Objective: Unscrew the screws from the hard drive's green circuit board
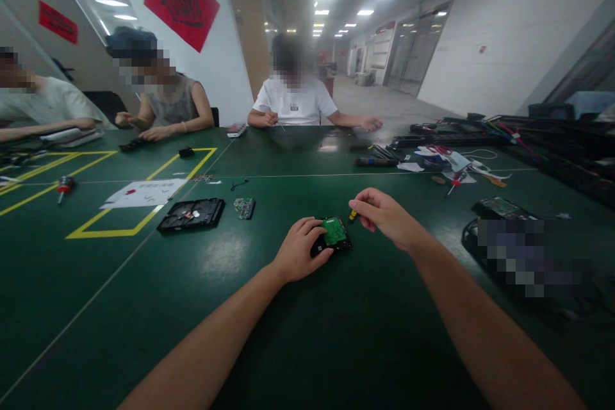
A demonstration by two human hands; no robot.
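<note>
A small black hard drive [333, 238] with a green circuit board on top lies on the dark green table [307, 333] in front of me. My left hand [298, 250] grips the drive's left side, fingers curled over its edge. My right hand [382, 213] is closed in a pinch on a small yellow-handled screwdriver [352, 216], whose tip points down at the drive's right corner.
A second opened drive [191, 214] and a loose green board [245, 207] lie to the left, by a paper sheet [144, 192] and yellow tape lines. Tools and cables [451, 160] clutter the right side. Three people sit across the table.
</note>
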